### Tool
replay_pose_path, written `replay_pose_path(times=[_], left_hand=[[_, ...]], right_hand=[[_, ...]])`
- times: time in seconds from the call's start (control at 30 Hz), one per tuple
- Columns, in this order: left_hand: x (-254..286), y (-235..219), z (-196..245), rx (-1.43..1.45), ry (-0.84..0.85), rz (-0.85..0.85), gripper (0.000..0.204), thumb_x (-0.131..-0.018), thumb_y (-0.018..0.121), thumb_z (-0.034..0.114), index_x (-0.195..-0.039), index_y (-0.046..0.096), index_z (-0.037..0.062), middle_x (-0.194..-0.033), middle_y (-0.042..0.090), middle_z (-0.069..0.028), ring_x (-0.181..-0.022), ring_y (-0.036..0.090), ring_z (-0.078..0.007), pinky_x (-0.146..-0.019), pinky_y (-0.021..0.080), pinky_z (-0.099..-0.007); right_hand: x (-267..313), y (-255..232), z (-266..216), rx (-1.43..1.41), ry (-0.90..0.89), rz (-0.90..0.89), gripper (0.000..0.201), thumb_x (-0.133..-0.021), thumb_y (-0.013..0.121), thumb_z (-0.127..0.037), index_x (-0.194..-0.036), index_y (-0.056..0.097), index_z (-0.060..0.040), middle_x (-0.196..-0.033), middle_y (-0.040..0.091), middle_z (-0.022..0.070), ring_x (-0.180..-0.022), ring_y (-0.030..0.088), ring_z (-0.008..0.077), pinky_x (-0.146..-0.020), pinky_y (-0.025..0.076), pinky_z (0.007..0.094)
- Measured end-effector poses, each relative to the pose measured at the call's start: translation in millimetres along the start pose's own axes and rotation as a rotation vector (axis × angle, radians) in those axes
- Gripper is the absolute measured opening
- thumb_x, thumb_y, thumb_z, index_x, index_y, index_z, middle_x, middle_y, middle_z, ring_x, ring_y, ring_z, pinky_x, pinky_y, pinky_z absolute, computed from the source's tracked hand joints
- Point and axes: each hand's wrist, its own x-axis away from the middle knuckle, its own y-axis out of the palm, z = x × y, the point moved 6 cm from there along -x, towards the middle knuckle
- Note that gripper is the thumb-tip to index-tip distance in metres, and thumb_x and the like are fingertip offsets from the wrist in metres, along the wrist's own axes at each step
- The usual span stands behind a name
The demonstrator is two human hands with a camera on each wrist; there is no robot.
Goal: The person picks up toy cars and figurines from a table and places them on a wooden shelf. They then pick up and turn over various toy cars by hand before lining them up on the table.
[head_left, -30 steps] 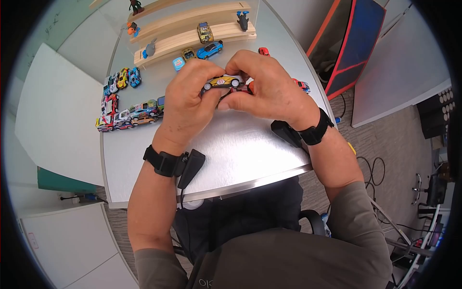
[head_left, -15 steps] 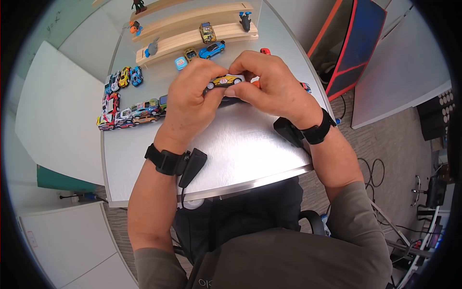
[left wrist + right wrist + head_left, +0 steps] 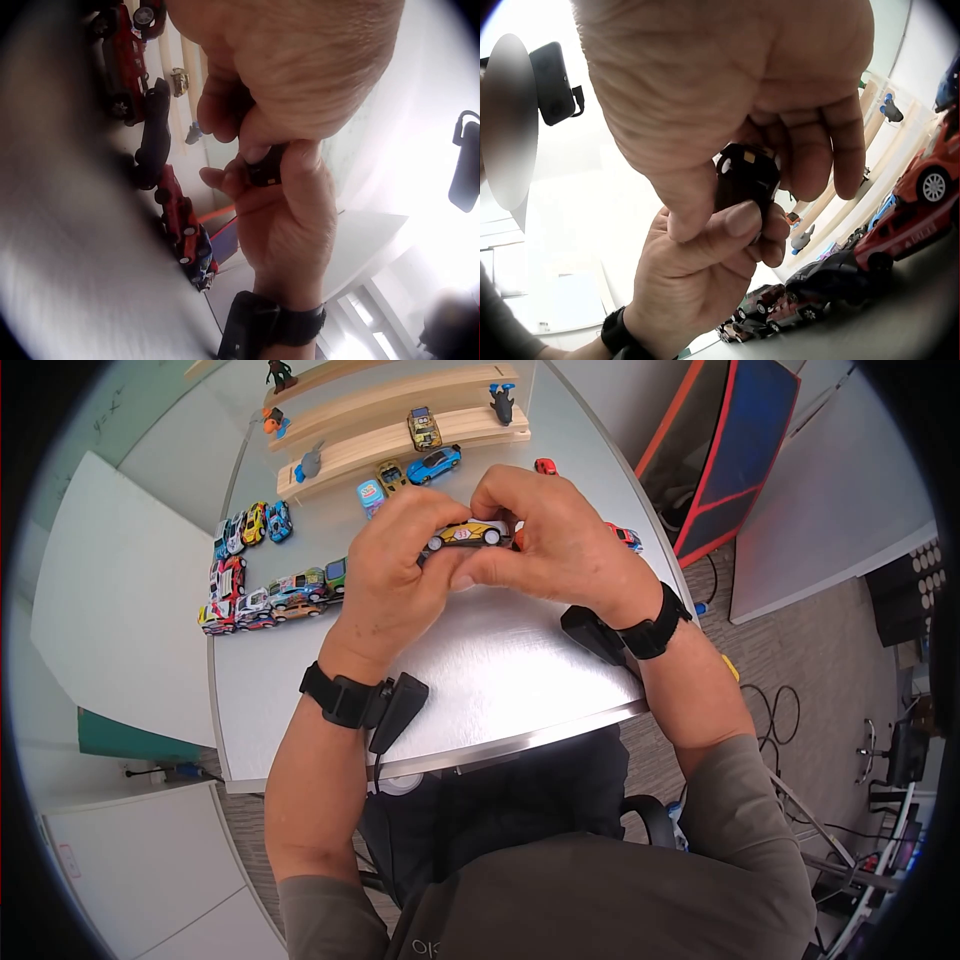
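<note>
Both hands meet over the table around a small toy car, yellow and white on the side facing the head view. My left hand pinches its left end between thumb and curled fingers. At the other end, the right hand holds it with bent index finger and thumb. The car's dark underside shows between the fingers in the left wrist view. In the right wrist view, the left thumb presses on that dark underside. Fingers hide much of the body.
Toy cars stand in an L-shaped row at the table's left. Near the wooden stepped rack are a blue car and a small light-blue box. More toy cars stand behind the hands, some red.
The right thumb slid up over the car's lower edge half a second ago and has moved back down below it. Both hands have kept their hold in nearly the same place.
</note>
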Motion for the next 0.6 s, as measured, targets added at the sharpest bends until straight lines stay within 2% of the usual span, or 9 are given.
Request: replay_pose_path(times=[0.07, 0.13, 0.17, 0.23, 0.43, 0.6], left_hand=[[-0.1, -0.5, -0.9, 0.000, 0.001, -0.003, 0.032, -0.072, 0.069, -0.010, -0.101, 0.067, 0.0018, -0.097, 0.065, -0.0107, -0.088, 0.065, -0.0285, -0.075, 0.053, -0.0355], [0.1, -0.9, -2.9, 0.001, 0.001, -0.006, 0.031, -0.072, 0.069, -0.010, -0.101, 0.067, 0.0018, -0.097, 0.065, -0.0107, -0.088, 0.065, -0.0284, -0.075, 0.053, -0.0355], [0.5, -0.8, -4.5, 0.000, 0.002, -0.006, 0.031, -0.072, 0.069, -0.010, -0.101, 0.067, 0.0016, -0.096, 0.065, -0.0109, -0.088, 0.065, -0.0284, -0.075, 0.053, -0.0355], [0.4, -1.0, -5.7, -0.002, 0.002, -0.005, 0.031, -0.072, 0.069, -0.010, -0.101, 0.067, 0.0015, -0.096, 0.065, -0.0111, -0.087, 0.065, -0.0284, -0.075, 0.053, -0.0355], [-0.3, -3.7, -4.6, -0.006, 0.029, 0.016, 0.030, -0.073, 0.069, -0.009, -0.102, 0.066, 0.0006, -0.097, 0.065, -0.0116, -0.086, 0.065, -0.0287, -0.073, 0.053, -0.0347], [-0.2, -3.0, -5.5, 0.001, -0.005, 0.006, 0.029, -0.074, 0.069, -0.009, -0.102, 0.066, 0.0007, -0.096, 0.065, -0.0115, -0.086, 0.065, -0.0281, -0.072, 0.052, -0.0336]], right_hand=[[0.2, -0.7, -1.6, 0.015, -0.021, 0.002, 0.047, -0.068, 0.090, -0.030, -0.086, 0.058, 0.0002, -0.076, 0.058, 0.0148, -0.067, 0.056, 0.0303, -0.061, 0.045, 0.0390], [0.9, 0.4, -2.0, 0.072, -0.025, -0.051, 0.044, -0.073, 0.088, -0.025, -0.096, 0.061, 0.0011, -0.082, 0.061, 0.0111, -0.074, 0.060, 0.0227, -0.066, 0.049, 0.0342], [0.7, 1.5, -1.9, 0.072, -0.025, -0.052, 0.044, -0.073, 0.088, -0.025, -0.096, 0.061, 0.0011, -0.082, 0.061, 0.0111, -0.074, 0.060, 0.0227, -0.066, 0.049, 0.0342], [0.6, 0.2, -4.0, 0.013, -0.070, 0.020, 0.037, -0.074, 0.084, -0.022, -0.089, 0.060, 0.0019, -0.078, 0.059, 0.0168, -0.069, 0.058, 0.0327, -0.061, 0.046, 0.0404], [0.4, -2.3, -4.8, -0.032, -0.091, 0.020, 0.023, -0.080, 0.074, -0.012, -0.094, 0.063, 0.0034, -0.078, 0.059, 0.0191, -0.069, 0.058, 0.0362, -0.062, 0.046, 0.0421], [0.7, 0.1, -0.6, -0.033, -0.102, 0.043, 0.021, -0.081, 0.072, -0.009, -0.095, 0.063, 0.0033, -0.079, 0.061, 0.0192, -0.069, 0.059, 0.0362, -0.061, 0.046, 0.0417]])
